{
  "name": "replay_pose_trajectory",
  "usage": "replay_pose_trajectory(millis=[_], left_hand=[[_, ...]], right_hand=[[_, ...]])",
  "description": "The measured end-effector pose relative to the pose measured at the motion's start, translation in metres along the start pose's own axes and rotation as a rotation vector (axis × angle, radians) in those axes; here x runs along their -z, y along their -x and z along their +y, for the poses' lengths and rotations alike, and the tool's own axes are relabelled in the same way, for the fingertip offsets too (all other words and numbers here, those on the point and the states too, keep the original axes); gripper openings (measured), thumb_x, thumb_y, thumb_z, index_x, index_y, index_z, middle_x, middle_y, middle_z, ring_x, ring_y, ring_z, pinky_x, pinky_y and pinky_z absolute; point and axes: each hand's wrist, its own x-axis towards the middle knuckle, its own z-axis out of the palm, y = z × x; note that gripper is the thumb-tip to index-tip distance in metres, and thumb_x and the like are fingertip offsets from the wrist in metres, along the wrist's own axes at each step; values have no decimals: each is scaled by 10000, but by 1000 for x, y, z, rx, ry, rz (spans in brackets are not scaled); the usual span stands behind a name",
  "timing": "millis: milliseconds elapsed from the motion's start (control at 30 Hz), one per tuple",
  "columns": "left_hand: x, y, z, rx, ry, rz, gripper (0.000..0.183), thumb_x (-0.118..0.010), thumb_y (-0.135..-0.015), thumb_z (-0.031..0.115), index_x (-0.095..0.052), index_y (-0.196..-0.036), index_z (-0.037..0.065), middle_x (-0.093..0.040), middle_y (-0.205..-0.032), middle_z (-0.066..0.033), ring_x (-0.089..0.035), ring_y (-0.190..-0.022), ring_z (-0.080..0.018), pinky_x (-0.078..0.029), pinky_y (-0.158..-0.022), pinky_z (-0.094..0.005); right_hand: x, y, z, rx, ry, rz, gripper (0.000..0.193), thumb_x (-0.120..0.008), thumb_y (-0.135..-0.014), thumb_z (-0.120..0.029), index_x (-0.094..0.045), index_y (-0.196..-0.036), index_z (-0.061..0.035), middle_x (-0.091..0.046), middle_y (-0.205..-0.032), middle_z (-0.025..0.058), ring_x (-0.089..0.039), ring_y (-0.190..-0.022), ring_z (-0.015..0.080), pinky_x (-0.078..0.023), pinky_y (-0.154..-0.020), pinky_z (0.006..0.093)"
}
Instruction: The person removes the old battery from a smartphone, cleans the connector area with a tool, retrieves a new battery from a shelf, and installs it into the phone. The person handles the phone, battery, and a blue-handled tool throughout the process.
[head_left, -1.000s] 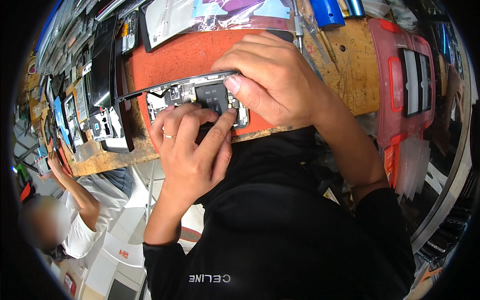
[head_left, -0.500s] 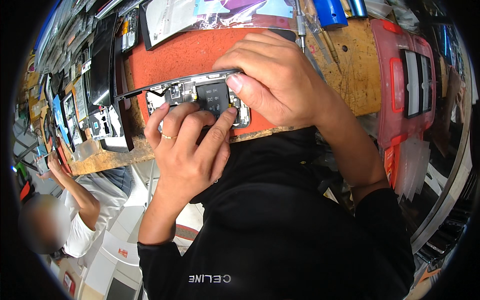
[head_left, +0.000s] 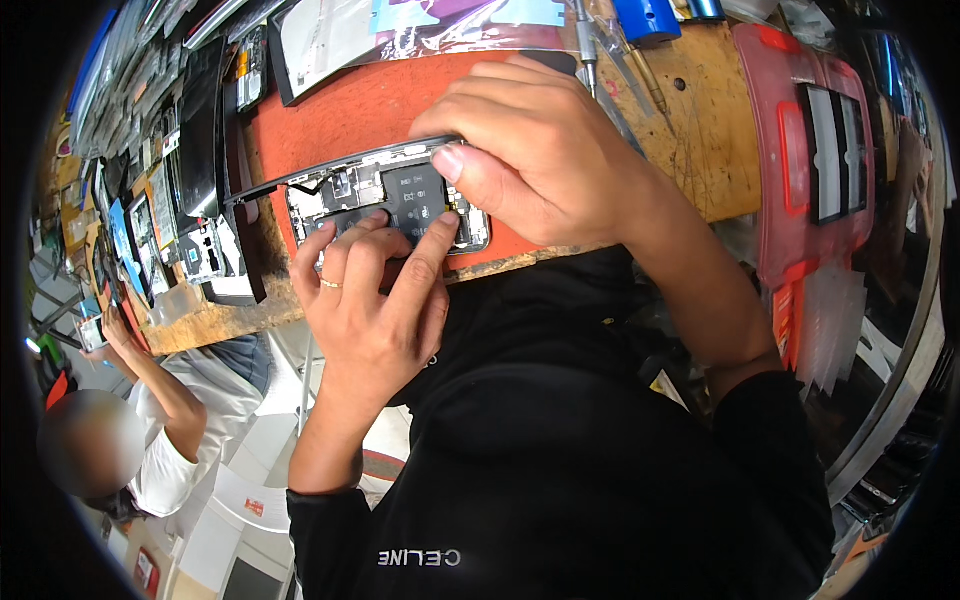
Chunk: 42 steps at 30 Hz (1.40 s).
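Observation:
An opened phone [head_left: 362, 190] lies near the bench's front edge, its insides facing up. Its black battery [head_left: 408, 200] fills much of the middle and right part. A thin dark edge runs along the phone's far side and sticks out past its left end. My right hand [head_left: 545, 160] grips the far right corner, thumb on top, fingers behind the edge. My left hand [head_left: 375, 275] has its fingers apart, bent over the near side. Its index fingertip presses by the battery's right end, the other tips farther left. These fingers cover part of the near side.
Beneath the phone lies a red mat [head_left: 330, 115] on a wooden bench [head_left: 715, 150]. Phone parts and a dark screen panel [head_left: 203, 130] crowd the left. Screwdrivers [head_left: 650, 85] lie at the back, a pink case [head_left: 745, 160] at right. A person [head_left: 185, 420] sits at lower left.
The whole view has shifted slightly, so the phone and both hands appear a little farther left. Both hands keep the same position on the phone.

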Motion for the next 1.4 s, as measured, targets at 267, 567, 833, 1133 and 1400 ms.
replay_pose_trajectory(millis=[267,567,833,1133,1400], left_hand=[[-4,3,1,3,-31,12,493,-806,-821,164,-803,-1313,186,-624,-995,-30,-677,-1107,-242,-407,-1134,-473],[6,-14,-11,-122,-50,-7,445,-784,-834,203,-806,-1277,177,-664,-1082,-30,-663,-1131,-238,-389,-1157,-493],[9,-30,-11,10,286,-52,352,-797,-865,84,-797,-1216,117,-670,-1085,-44,-646,-1078,-274,-412,-1045,-471],[5,-46,-15,73,453,-90,224,-750,-882,-48,-761,-1084,47,-631,-957,-119,-669,-901,-354,-539,-794,-469],[11,-55,-21,112,517,-147,158,-776,-893,-52,-758,-1037,10,-690,-940,-142,-707,-876,-357,-559,-774,-429]], right_hand=[[-2,2,0,3,25,21,176,-681,-999,-161,-725,-1059,-1,-695,-890,153,-657,-830,373,-516,-794,473],[-2,1,1,14,31,24,176,-685,-990,-158,-724,-1052,3,-701,-897,159,-663,-838,380,-516,-793,475],[-1,0,0,0,20,11,182,-650,-1008,-158,-725,-1054,3,-695,-889,153,-658,-830,366,-509,-800,468],[0,0,2,-3,5,-10,206,-623,-1032,-169,-721,-1036,13,-695,-879,151,-660,-829,359,-506,-802,461],[0,-1,0,-12,40,-7,189,-637,-1022,-155,-722,-1040,12,-694,-884,155,-660,-831,365,-509,-801,463]])
